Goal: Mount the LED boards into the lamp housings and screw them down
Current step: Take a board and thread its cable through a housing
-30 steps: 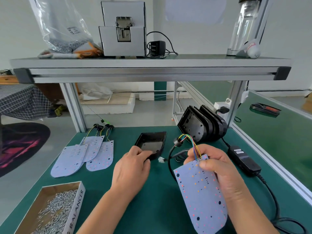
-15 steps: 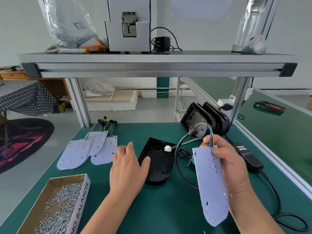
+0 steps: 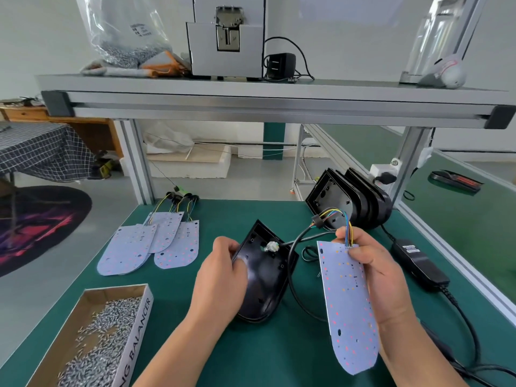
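At a green-topped workbench (image 3: 195, 344), a person's left hand (image 3: 220, 280) curls its fingers round the left rim of a black lamp housing (image 3: 265, 277), tipping it up off the mat with its hollow side facing right. The right hand (image 3: 374, 275) grips an LED board (image 3: 346, 308) at its wired top end, thumb pressed on the dotted face, holding it clear of the mat just beside the housing, rounded end toward the camera. Coloured wires (image 3: 347, 227) rise from the board into a black cable (image 3: 296, 244), which ends at a white connector (image 3: 272, 247) sitting at a hole in the housing's floor. More housings (image 3: 351, 202) stand stacked on edge at the far right of the bench; three spare boards (image 3: 150, 244) lie overlapped at the left. An open cardboard box of screws (image 3: 92, 339) sits at the near left, and a black power adapter (image 3: 418, 263) lies to the right
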Demonstrator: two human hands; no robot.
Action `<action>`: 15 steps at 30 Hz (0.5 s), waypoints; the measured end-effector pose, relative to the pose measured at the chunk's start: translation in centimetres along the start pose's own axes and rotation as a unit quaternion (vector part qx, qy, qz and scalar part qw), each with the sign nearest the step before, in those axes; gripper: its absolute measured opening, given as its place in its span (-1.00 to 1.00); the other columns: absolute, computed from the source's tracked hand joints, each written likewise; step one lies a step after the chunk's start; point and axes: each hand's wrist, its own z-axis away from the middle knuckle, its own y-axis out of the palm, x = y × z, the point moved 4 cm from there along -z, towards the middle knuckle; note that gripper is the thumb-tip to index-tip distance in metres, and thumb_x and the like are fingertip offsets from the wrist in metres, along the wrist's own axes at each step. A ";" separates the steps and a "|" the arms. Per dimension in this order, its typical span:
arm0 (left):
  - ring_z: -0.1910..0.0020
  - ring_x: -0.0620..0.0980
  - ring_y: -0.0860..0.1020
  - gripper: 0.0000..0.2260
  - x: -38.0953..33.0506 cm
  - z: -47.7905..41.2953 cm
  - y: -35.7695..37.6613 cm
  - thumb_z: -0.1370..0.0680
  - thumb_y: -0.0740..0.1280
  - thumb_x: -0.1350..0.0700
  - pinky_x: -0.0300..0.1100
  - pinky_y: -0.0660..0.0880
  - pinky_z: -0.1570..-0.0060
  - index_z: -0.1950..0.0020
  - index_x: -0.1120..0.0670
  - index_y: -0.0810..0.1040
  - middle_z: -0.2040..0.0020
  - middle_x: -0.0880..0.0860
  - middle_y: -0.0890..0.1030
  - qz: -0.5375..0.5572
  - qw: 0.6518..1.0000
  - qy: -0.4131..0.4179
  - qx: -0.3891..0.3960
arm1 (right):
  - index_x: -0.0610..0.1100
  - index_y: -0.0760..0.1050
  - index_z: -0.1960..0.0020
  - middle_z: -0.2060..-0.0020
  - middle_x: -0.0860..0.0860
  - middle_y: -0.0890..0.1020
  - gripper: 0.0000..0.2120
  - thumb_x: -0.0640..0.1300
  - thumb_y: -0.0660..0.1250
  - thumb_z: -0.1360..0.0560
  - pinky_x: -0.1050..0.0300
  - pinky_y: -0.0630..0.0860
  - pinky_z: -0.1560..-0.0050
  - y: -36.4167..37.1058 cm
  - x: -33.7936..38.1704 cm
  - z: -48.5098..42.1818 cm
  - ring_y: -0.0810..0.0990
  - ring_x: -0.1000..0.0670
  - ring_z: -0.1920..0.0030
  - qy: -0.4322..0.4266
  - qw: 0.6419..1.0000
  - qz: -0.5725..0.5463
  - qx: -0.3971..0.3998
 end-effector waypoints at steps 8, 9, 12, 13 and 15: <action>0.07 -0.12 0.63 -0.78 -0.7 0.4 -0.4 -0.63 0.38 0.06 -0.05 0.60 0.03 -0.24 -0.15 0.52 0.01 -0.24 0.65 -0.007 0.999 0.041 0.011 | -0.17 0.63 -0.02 0.25 -0.11 0.57 -0.66 -0.14 0.39 -0.26 0.09 0.56 0.39 1.4 0.6 1.0 0.56 -0.08 0.38 0.004 0.998 -0.038 0.056; 0.09 -0.08 0.64 -0.77 -0.8 0.5 -0.4 -0.62 0.38 0.07 -0.02 0.60 0.04 -0.25 -0.15 0.52 0.01 -0.23 0.66 -0.016 0.999 0.048 0.012 | -0.17 0.63 -0.02 0.25 -0.11 0.57 -0.67 -0.14 0.41 -0.27 0.08 0.56 0.39 1.6 0.7 1.1 0.56 -0.08 0.38 0.002 0.997 -0.041 0.065; 0.01 -0.03 0.64 -0.72 -1.4 0.7 -0.4 -0.62 0.37 0.09 0.01 0.60 -0.02 -0.29 -0.17 0.51 -0.06 -0.21 0.67 -0.039 0.997 0.069 0.011 | -0.17 0.63 -0.02 0.25 -0.11 0.59 -0.66 -0.13 0.49 -0.25 0.10 0.58 0.36 1.9 0.9 1.3 0.58 -0.07 0.38 -0.001 0.995 -0.045 0.086; -0.03 -0.05 0.62 -0.72 -1.6 0.8 -0.4 -0.62 0.37 0.09 0.00 0.59 -0.05 -0.30 -0.17 0.50 -0.09 -0.22 0.67 -0.047 0.996 0.076 0.010 | -0.17 0.64 -0.01 0.25 -0.11 0.59 -0.68 -0.14 0.46 -0.26 0.10 0.58 0.37 2.0 0.9 1.3 0.58 -0.07 0.39 0.000 0.995 -0.045 0.086; -0.08 -0.08 0.60 -0.71 -1.9 1.0 -0.4 -0.62 0.36 0.09 -0.02 0.57 -0.08 -0.31 -0.17 0.50 -0.13 -0.23 0.66 -0.056 0.994 0.088 0.009 | -0.16 0.64 0.00 0.25 -0.11 0.60 -0.68 -0.15 0.44 -0.26 0.10 0.58 0.37 1.9 0.9 1.3 0.58 -0.07 0.39 0.000 0.995 -0.047 0.085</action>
